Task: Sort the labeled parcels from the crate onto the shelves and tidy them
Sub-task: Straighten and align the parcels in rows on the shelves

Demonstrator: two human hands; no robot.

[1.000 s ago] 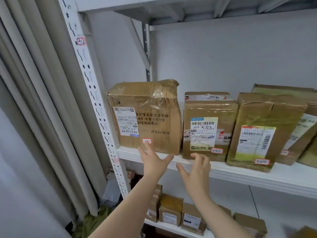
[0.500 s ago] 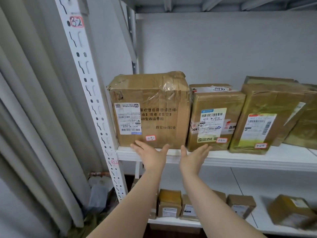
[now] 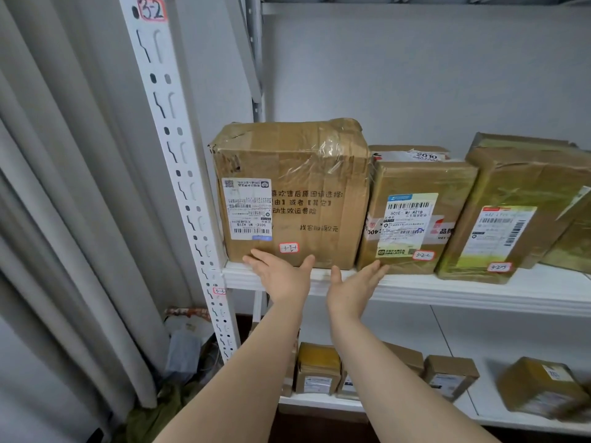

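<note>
A large taped cardboard parcel (image 3: 297, 193) with a white label stands at the left end of the white shelf (image 3: 447, 290). To its right stand a smaller brown parcel (image 3: 415, 212) and a third parcel (image 3: 511, 215), each with a label and a red-edged sticker. My left hand (image 3: 279, 271) lies flat with straight fingers against the bottom front of the large parcel. My right hand (image 3: 353, 284) is open at the shelf edge, its fingertips at the lower corner of the smaller parcel. Neither hand grips anything.
A white perforated upright (image 3: 179, 174) marked 3-2 stands left of the shelf, with grey curtains (image 3: 64, 219) beyond it. The lower shelf (image 3: 463, 407) carries several small parcels. More parcels lean at the far right of the upper shelf.
The view has moved closer and a little left. Both hands have stayed at the shelf edge, fingers flattening against the bottoms of the two left parcels.
</note>
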